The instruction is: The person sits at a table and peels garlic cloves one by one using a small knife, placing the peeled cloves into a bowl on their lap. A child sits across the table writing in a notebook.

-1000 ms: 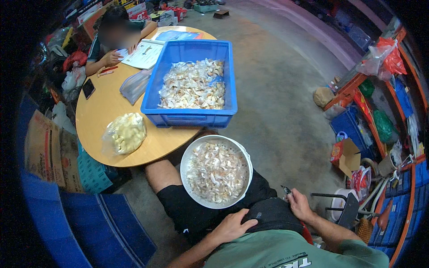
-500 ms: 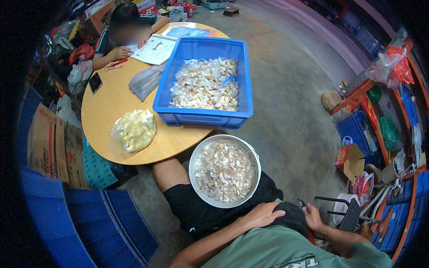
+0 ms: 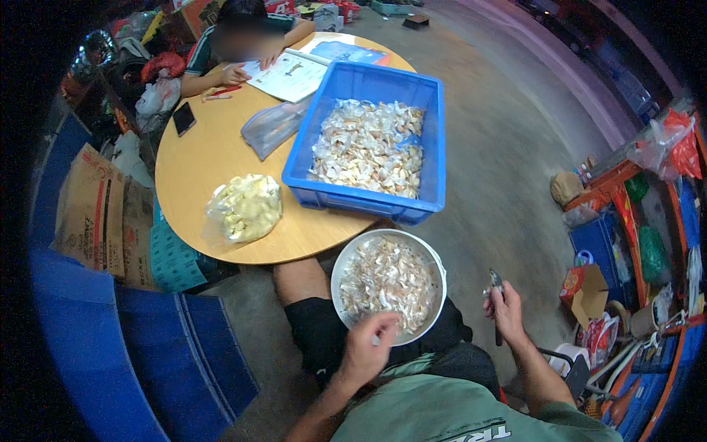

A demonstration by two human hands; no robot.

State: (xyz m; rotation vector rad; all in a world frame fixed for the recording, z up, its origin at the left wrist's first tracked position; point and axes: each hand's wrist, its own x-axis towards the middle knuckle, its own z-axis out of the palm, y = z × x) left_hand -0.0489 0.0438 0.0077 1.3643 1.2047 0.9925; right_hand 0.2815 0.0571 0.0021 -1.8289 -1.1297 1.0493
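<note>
A white round basin (image 3: 442, 289) rests on my lap, filled with loose garlic skins and cloves (image 3: 387, 283). My left hand (image 3: 367, 350) is over its near rim, fingers curled in a pinch; a pale speck shows between them, too small to name. Out to the right of the basin, my right hand (image 3: 508, 313) grips a small knife (image 3: 495, 278), its blade pointing up and away from me. On the table, a blue plastic crate (image 3: 361, 200) holds more garlic skins (image 3: 372, 147). Left of it sits a clear bag of peeled garlic cloves (image 3: 247, 210).
Across the round wooden table (image 3: 184, 166) a person (image 3: 221, 55) leans over an open book (image 3: 294, 77). A phone (image 3: 184, 118) and a pouch (image 3: 272, 132) lie there too. Blue panels (image 3: 158, 353) and cardboard boxes (image 3: 88, 202) stand at left, cluttered shelving (image 3: 626, 191) at right.
My left hand has risen from my lap to the basin's near rim. The right hand has lifted the knife up and forward. The whole view has shifted slightly.
</note>
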